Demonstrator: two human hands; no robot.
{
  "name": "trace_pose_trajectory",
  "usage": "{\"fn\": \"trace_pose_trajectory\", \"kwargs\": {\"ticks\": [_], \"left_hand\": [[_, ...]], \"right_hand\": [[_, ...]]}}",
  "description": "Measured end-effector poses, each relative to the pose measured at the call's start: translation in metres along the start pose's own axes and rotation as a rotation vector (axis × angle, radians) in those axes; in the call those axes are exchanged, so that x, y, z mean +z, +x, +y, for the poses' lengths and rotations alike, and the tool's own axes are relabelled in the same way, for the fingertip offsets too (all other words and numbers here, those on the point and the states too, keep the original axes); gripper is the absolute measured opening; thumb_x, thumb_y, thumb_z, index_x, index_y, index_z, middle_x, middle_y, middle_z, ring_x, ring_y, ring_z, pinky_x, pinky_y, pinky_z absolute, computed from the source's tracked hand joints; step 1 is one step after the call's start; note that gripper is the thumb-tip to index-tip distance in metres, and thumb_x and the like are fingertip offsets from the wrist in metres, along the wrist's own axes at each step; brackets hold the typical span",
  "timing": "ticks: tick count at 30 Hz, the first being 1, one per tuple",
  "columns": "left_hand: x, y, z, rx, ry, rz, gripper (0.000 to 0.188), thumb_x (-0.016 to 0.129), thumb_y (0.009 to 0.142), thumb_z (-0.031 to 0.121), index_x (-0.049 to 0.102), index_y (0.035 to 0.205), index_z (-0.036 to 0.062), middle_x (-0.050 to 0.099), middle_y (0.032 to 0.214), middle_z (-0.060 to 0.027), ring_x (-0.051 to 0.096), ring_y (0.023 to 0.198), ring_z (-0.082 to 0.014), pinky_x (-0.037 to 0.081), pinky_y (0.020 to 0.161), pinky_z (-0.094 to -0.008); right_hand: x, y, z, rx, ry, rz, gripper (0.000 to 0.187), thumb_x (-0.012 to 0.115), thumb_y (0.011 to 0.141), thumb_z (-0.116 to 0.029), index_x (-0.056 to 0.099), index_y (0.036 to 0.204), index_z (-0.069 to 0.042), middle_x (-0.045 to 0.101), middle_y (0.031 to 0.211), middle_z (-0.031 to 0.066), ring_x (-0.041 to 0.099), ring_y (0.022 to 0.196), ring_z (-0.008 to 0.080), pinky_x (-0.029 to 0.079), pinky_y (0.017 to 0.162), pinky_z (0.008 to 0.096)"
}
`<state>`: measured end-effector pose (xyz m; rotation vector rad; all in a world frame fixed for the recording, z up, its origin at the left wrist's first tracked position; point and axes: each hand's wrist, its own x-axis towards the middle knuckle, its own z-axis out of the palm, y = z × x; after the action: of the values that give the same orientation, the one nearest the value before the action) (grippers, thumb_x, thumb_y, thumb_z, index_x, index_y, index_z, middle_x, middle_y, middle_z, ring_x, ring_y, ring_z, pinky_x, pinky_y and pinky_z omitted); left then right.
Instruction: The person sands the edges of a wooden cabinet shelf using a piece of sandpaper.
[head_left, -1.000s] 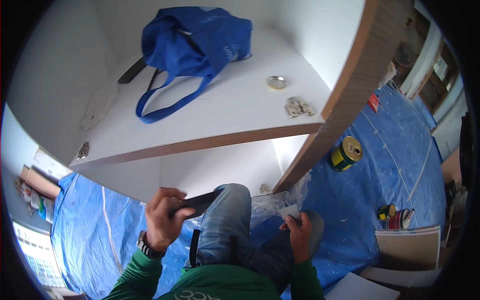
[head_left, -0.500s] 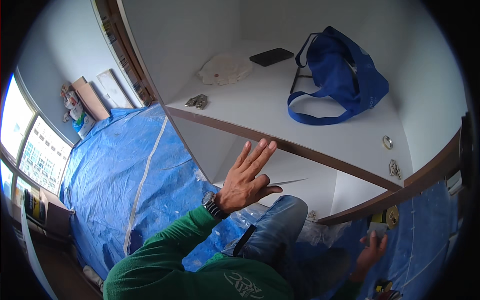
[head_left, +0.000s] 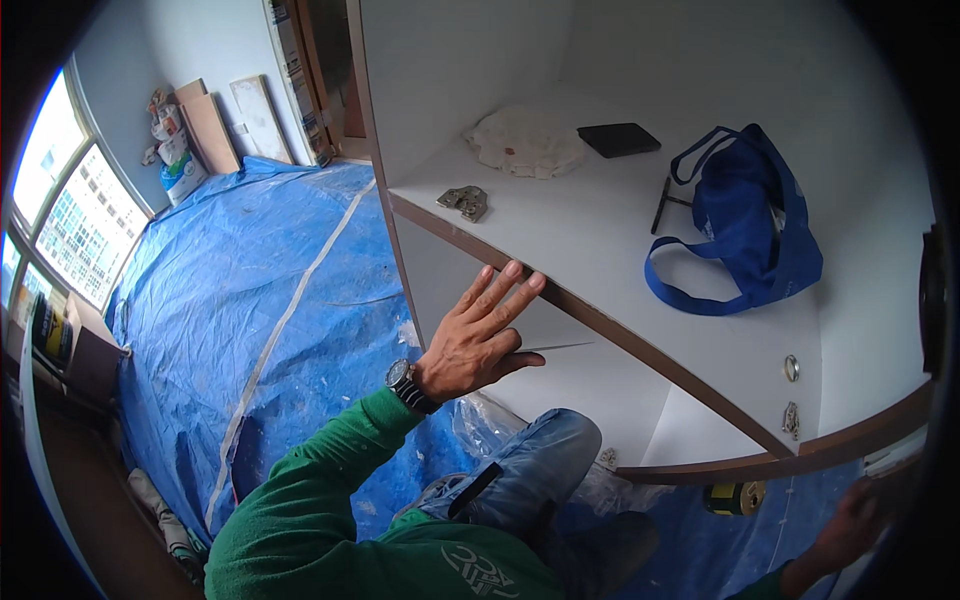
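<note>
White shelf (head_left: pixel 640 270), brown-edged, level; fingertips seemingly touching its edge.

Blue bag (head_left: pixel 745 225) on white shelf (head_left: pixel 620 270), blue tarpaulin (head_left: pixel 250 300) below.

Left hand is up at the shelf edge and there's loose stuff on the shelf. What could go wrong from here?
1. The left hand reaches for the shelf edge with fingers spread; leaning on it might jolt the board.
2. The hinge lies close to that edge and could get knocked off.
3. The blue bag has a strap looping toward the front; a hand could snag it. The right hand is low at the frame's rim, too dark to judge.
</note>
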<state>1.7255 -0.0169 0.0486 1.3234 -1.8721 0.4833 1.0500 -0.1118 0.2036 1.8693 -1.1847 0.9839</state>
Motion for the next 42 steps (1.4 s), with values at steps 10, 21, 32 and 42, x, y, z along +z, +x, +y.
{"fn": "trace_pose_trajectory", "kwargs": {"ticks": [10,21,32,42], "left_hand": [[-0.046,0.0,-0.015,-0.293,0.177,-0.007,0.032,0.084,0.084,0.027,0.064,0.084,0.0016,0.04,0.162,-0.0211,0.04,0.149,-0.0391,0.04,0.118,-0.0484],[-0.095,-0.078,0.04,-1.042,-0.142,0.25,0.033,0.066,0.103,0.031,0.072,0.114,0.001,0.075,0.098,-0.008,0.069,0.09,-0.015,0.054,0.081,-0.0322],[-0.108,-0.028,-0.103,-0.861,-0.788,0.816,0.069,0.038,0.107,0.063,0.058,0.131,0.0014,0.069,0.121,-0.0138,0.066,0.116,-0.0259,0.053,0.099,-0.0451],[-0.102,-0.042,-0.227,-0.99,-1.312,0.741,0.054,0.045,0.106,0.061,0.063,0.111,0.011,0.07,0.108,-0.0071,0.067,0.11,-0.0255,0.052,0.09,-0.042]], "right_hand": [[0.077,0.008,-0.283,0.275,1.439,-0.488,0.012,0.069,0.095,-0.001,0.061,0.101,0.004,0.065,0.092,0.0138,0.071,0.07,0.0182,0.055,0.061,0.0252],[0.101,0.004,-0.316,0.664,1.559,-0.444,0.03,0.074,0.097,-0.008,0.054,0.117,0.003,0.069,0.092,0.012,0.063,0.065,0.0136,0.054,0.058,0.0263],[0.113,0.007,-0.387,0.789,1.299,-0.215,0.024,0.073,0.095,-0.004,0.06,0.115,0.0,0.066,0.097,0.0103,0.058,0.068,0.0089,0.044,0.042,0.0222],[0.113,0.055,-0.535,0.941,1.193,-0.227,0.021,0.08,0.09,-0.008,0.067,0.107,-0.003,0.071,0.095,0.0061,0.062,0.067,0.0067,0.044,0.042,0.0219]]}}
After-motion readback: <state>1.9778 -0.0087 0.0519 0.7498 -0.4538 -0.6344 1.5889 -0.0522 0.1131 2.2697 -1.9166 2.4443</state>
